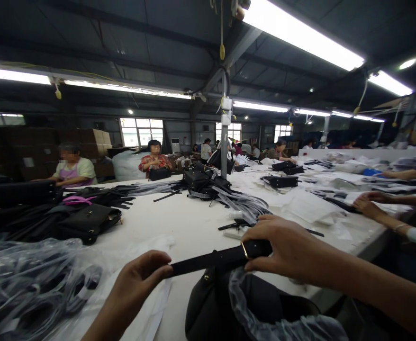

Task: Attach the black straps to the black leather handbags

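Observation:
A black strap point(208, 259) with a gold-coloured buckle point(244, 250) is stretched between my two hands. My left hand point(140, 279) pinches its left end between thumb and fingers. Closed round the strap by the buckle is my right hand point(282, 246). Just beneath lies a black handbag point(211, 308) on the white table point(147, 222). A handle wrapped in clear plastic point(241, 303) curves over the bag's front. The lower part of the bag is cut off by the picture's edge.
Plastic-wrapped straps point(33, 289) are heaped at the left, with black bags point(90, 220) behind them. More black bags and straps point(201, 182) surround a metal post point(224, 142). At the right, a co-worker's hands point(371, 206) work close to my right arm. Other people sit across the table.

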The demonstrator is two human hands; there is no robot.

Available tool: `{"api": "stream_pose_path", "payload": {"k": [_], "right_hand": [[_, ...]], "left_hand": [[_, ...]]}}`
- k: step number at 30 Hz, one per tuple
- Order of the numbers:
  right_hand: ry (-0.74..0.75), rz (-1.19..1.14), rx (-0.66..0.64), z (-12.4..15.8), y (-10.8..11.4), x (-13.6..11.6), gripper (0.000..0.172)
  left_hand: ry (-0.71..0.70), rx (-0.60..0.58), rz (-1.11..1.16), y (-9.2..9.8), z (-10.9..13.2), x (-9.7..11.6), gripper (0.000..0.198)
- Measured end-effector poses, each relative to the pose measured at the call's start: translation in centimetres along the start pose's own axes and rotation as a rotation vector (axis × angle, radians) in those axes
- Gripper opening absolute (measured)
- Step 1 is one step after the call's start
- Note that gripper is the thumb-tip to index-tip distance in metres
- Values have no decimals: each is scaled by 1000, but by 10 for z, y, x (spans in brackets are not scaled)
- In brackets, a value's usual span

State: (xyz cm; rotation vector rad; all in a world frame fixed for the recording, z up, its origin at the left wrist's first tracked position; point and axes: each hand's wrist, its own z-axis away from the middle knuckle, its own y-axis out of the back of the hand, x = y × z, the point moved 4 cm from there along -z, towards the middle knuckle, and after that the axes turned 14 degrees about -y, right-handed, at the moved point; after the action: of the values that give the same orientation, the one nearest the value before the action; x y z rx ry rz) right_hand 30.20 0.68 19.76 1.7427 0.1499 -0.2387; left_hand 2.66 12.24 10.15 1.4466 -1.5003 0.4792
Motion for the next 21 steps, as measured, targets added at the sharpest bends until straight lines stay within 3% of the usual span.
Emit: {"api": "stream_pose_path", "payload": {"k": [3, 6, 12, 15, 18, 21], "right_hand": [[26, -86, -12, -8, 1, -1, 26], [66, -190, -16, -21, 4, -6, 24], [133, -413, -156, -50, 8, -13, 22], [143, -408, -159, -67, 10, -12, 27], [127, -400, -168, -85, 8, -4, 33], [104, -396, -162, -97, 4, 8, 37]], "left_hand": [[91, 58, -40, 27, 15, -25, 41], [135, 26, -97, 40, 28, -45, 45], [176, -119, -13, 33, 34, -71, 35], [171, -234, 10, 18, 25, -59, 30], [126, -335, 111, -9, 11, -30, 27], [108, -329, 270, -40, -5, -7, 22]]}}
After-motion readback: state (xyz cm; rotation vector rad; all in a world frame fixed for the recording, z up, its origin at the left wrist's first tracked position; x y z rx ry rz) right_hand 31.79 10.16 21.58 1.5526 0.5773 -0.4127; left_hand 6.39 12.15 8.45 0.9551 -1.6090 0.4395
